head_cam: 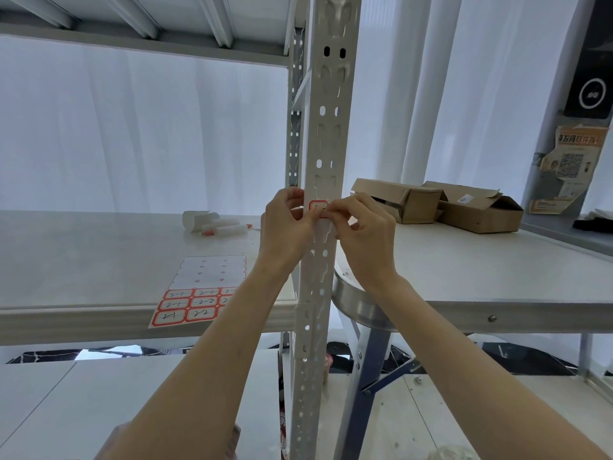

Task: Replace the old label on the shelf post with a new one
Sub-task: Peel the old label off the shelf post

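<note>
A white perforated shelf post point(326, 134) rises through the middle of the view. A small red-bordered label point(317, 206) sits on its front face at hand height. My left hand point(286, 227) curls around the post's left side, its thumb at the label's lower left. My right hand point(361, 227) comes from the right and pinches the label's right edge with thumb and forefinger. My fingers hide most of the label. A sheet of red-bordered labels point(199, 293), partly used, lies on the shelf board to the lower left.
Markers and a curled white paper point(212, 224) lie farther back on the shelf board point(99, 247). Two open cardboard boxes point(441, 204) sit on the white table point(497, 277) to the right. White curtains hang behind. Another shelf runs overhead.
</note>
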